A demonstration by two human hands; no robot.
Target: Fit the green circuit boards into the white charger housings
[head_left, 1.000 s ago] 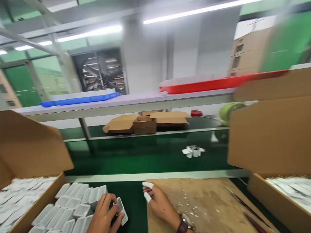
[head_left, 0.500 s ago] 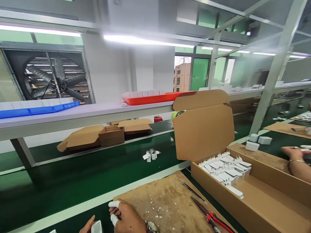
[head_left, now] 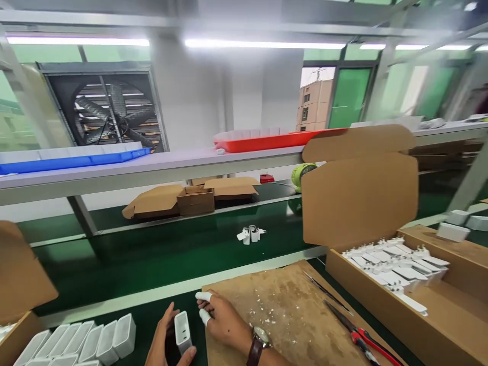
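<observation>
My left hand point(head_left: 164, 338) holds a white plastic housing point(head_left: 183, 329) with two small slots, between thumb and fingers, at the bottom centre. Just right of it, my right hand point(head_left: 224, 317) has white covers on thumb and forefinger, the fingers curled together over the left edge of a brown board point(head_left: 278, 315). Whatever those fingers hold, if anything, is too small to make out. White crumbs lie on the board. Tweezers point(head_left: 328, 292) and red-handled pliers point(head_left: 358, 333) rest on its right side. Rows of white housings point(head_left: 104, 343) stand at the lower left.
An open carton point(head_left: 366, 295) with white plug parts stands at the right, its lid point(head_left: 360, 198) raised. Another carton point(head_left: 23, 330) is at the left edge. A few white pieces point(head_left: 251, 234) lie on the green belt point(head_left: 206, 244). A shelf point(head_left: 183, 161) with trays crosses behind.
The view has turned left and down, bringing the rows of housings and the left carton into sight. My left hand and its housing now show more fully, close to my right hand.
</observation>
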